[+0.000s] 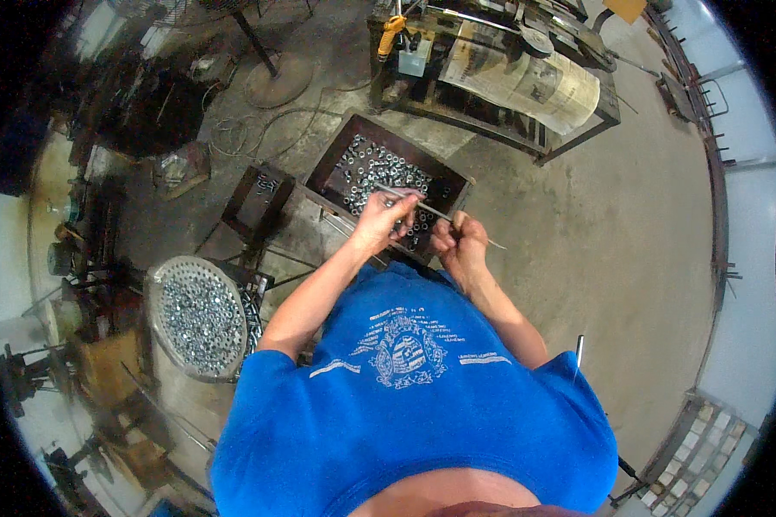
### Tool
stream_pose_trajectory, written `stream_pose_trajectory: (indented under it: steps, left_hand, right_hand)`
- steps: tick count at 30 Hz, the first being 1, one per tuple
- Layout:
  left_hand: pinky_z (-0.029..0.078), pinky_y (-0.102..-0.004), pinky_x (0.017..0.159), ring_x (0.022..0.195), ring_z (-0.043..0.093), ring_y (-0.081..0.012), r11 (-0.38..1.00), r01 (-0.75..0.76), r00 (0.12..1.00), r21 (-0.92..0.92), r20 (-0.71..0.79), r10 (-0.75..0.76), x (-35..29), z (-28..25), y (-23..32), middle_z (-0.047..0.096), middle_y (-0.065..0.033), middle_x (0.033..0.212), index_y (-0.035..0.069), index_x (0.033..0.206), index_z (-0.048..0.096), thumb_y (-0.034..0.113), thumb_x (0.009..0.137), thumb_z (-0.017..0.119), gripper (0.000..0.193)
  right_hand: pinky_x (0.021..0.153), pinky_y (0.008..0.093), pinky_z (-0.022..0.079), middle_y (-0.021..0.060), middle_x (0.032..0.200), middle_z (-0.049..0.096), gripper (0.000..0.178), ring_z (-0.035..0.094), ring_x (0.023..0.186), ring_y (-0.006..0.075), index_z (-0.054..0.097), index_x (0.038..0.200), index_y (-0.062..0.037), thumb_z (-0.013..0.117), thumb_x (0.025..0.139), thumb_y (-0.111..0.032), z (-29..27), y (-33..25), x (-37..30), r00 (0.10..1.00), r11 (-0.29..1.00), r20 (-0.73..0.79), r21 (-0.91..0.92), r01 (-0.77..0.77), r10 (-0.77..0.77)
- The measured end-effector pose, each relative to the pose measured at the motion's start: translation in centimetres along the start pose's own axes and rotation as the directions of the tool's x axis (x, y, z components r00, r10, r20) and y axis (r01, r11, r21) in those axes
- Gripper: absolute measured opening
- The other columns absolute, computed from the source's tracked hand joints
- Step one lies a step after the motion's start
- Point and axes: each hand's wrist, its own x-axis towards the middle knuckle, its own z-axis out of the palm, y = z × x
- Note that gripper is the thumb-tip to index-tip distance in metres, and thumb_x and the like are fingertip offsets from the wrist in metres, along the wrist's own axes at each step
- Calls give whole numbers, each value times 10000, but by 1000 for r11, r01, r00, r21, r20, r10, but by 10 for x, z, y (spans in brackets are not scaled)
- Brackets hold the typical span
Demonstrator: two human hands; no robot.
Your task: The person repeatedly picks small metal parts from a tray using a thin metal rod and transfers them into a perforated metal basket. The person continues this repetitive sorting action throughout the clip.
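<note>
Workshop concrete floor (595,224), a dark metal box (336,155) of small nuts (379,168) at 12 o'clock. I note a thin rod (435,213) running 10-to-4 between both hands. Left hand (381,220) pinches its upper end; right hand (461,246) is fisted round the lower part, nearer me.
</note>
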Motion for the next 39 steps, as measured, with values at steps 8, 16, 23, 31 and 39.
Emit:
stream_pose_trajectory:
  steps: [8,16,23,31,39]
  left_hand:
    - [251,-209,343,420,414,-89,995,-58,989,-79,-140,47,31,-23,-4,477,-15,542,13,967,545,334,883,473,339]
    - [260,-221,346,399,412,-122,989,127,983,78,-144,-115,47,-63,4,509,-69,568,18,1118,472,556,875,299,616]
    - [282,-217,374,460,414,-113,971,198,977,-137,110,-184,20,-37,11,483,-44,576,70,1126,514,648,825,239,707]
    - [286,-222,375,466,441,-117,981,170,983,-96,81,-162,8,-30,18,487,-46,553,74,1089,535,601,853,271,635]
    - [299,-221,399,469,434,-121,981,185,983,-59,16,-184,5,-24,21,476,-38,559,76,1065,547,530,880,315,543]
  right_hand:
    - [462,275,296,88,598,436,149,331,481,132,383,631,-95,403,773,-136,-9,-20,-11,992,985,-76,-150,89,-101]
    - [442,285,315,128,589,440,82,315,470,139,390,627,-75,407,698,-112,-5,-23,-27,986,929,54,-332,166,-157]
    - [396,269,362,139,584,484,184,378,435,130,363,540,-46,449,700,-74,16,-18,-21,932,850,284,-410,332,-227]
    - [388,248,357,126,555,481,151,424,433,141,337,519,-24,382,639,56,28,-18,-24,903,738,384,-550,390,-191]
    - [401,245,348,118,557,492,142,426,445,128,357,527,-27,392,653,29,29,-19,-30,875,673,440,-586,451,-203]
